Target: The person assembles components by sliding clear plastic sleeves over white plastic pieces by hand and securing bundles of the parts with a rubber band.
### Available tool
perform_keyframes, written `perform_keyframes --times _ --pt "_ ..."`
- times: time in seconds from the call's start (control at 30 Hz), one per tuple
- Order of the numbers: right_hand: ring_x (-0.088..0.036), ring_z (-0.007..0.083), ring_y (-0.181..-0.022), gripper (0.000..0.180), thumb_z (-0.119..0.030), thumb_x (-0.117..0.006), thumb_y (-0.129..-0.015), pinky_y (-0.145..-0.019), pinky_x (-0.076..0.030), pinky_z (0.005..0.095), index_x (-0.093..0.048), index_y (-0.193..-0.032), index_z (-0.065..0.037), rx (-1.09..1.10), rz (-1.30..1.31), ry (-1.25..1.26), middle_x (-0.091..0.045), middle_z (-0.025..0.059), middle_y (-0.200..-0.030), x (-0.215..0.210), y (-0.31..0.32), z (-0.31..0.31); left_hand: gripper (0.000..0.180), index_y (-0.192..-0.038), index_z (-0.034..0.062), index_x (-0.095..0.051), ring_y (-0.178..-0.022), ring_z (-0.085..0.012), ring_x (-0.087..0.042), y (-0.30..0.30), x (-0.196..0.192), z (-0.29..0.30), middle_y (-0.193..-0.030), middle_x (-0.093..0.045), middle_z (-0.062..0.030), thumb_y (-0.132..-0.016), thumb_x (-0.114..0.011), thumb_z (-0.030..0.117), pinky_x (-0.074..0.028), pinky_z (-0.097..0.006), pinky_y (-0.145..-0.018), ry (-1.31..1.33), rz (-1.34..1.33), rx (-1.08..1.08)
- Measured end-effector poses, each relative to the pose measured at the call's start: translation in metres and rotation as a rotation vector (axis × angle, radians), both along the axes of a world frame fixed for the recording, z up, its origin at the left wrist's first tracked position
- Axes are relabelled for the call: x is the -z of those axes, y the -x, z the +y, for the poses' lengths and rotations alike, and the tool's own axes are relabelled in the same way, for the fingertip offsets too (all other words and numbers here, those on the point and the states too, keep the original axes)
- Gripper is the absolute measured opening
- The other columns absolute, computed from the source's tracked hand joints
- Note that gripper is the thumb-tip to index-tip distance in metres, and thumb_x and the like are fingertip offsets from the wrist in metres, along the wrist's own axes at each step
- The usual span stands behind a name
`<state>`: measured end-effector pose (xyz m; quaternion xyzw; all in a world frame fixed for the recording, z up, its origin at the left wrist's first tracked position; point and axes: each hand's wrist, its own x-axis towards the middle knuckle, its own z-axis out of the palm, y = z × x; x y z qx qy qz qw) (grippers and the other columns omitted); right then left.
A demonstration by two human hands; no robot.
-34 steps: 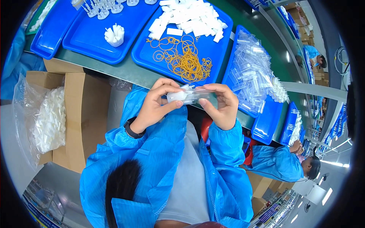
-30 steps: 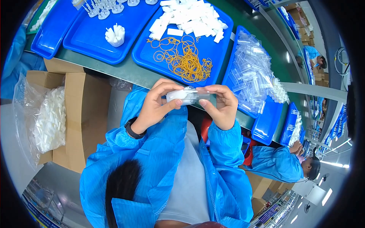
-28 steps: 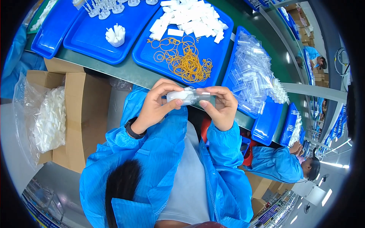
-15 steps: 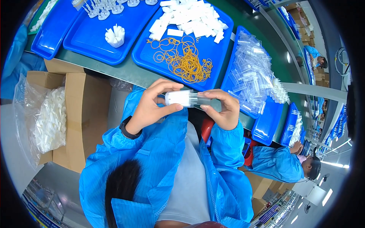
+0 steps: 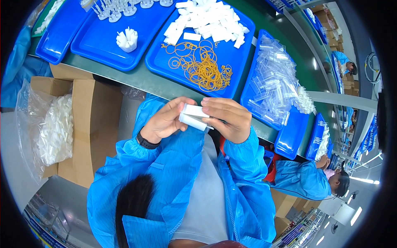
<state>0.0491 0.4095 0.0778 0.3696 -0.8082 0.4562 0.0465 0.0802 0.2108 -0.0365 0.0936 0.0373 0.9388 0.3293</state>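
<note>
Both hands meet in front of my chest, just below the edge of the green table [image 5: 140, 78]. My left hand [image 5: 165, 120] grips one end of a small bundle of white plastic pieces [image 5: 193, 116], and my right hand [image 5: 227, 119] closes over its other end from the right. The bundle lies roughly level between my fingers. A heap of yellow rubber bands [image 5: 202, 68] lies on the blue tray [image 5: 244, 58] right above my hands, with a pile of loose white plastic pieces [image 5: 206, 20] at that tray's far end.
A second blue tray [image 5: 99, 45] at the left holds a white bundle standing on end [image 5: 127, 40]. Clear plastic tubes [image 5: 273, 82] fill a tray at the right. A cardboard box [image 5: 91, 124] with a bag of white parts [image 5: 53, 128] stands at my left. Another person in blue [image 5: 306, 182] sits at lower right.
The bundle has turned in my hands and now shows its white flat side. My right hand has shifted over its end and both hands sit slightly lower.
</note>
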Motion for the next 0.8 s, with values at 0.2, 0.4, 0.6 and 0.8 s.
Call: perform_keyframes --times 0.2,0.4,0.6,0.8 --pt "-0.064 0.0289 -0.101 0.019 -0.006 -0.063 -0.085 -0.089 -0.048 0.037 -0.07 -0.101 0.001 -0.077 -0.175 0.156 -0.069 0.0159 -0.104 0.005 0.019 0.012 0.035 -0.127 0.0036 -0.046 -0.11 -0.0267 -0.06 0.0 -0.009 -0.004 -0.127 -0.053 -0.0146 -0.096 -0.052 0.019 -0.057 -0.043 -0.082 0.254 0.042 0.019" --pt "-0.056 0.0253 -0.089 0.015 -0.013 -0.072 -0.076 -0.077 -0.044 0.0381 -0.072 -0.089 -0.008 0.228 0.161 -0.347 -0.063 0.0057 -0.086 0.013 0.06 0.017 0.068 -0.145 0.0002 -0.024 -0.118 -0.0322 -0.055 0.008 -0.031 -0.01 -0.137 -0.044 -0.0219 -0.088 -0.058 0.013 -0.051 -0.043 -0.093 0.262 0.0 0.075" --pt "-0.055 0.0227 -0.088 0.012 -0.014 -0.076 -0.069 -0.072 -0.042 0.0365 -0.071 -0.078 -0.009 0.216 0.217 -0.475 -0.06 0.0031 -0.082 0.018 0.066 0.018 0.077 -0.147 0.003 -0.022 -0.112 -0.0282 -0.057 -0.001 -0.031 -0.015 -0.121 -0.052 -0.0126 -0.081 -0.063 0.001 -0.048 -0.044 -0.097 0.385 0.095 -0.126" --pt "-0.057 0.0207 -0.078 0.007 -0.012 -0.075 -0.075 -0.067 -0.045 0.0303 -0.07 -0.074 -0.006 0.298 0.126 -0.197 -0.065 0.0046 -0.08 0.008 0.074 0.03 0.055 -0.133 0.0025 -0.041 -0.087 -0.0186 -0.061 0.006 -0.041 -0.019 -0.1 -0.056 -0.0058 -0.083 -0.065 0.003 -0.054 -0.031 -0.068 0.662 0.165 -0.242"
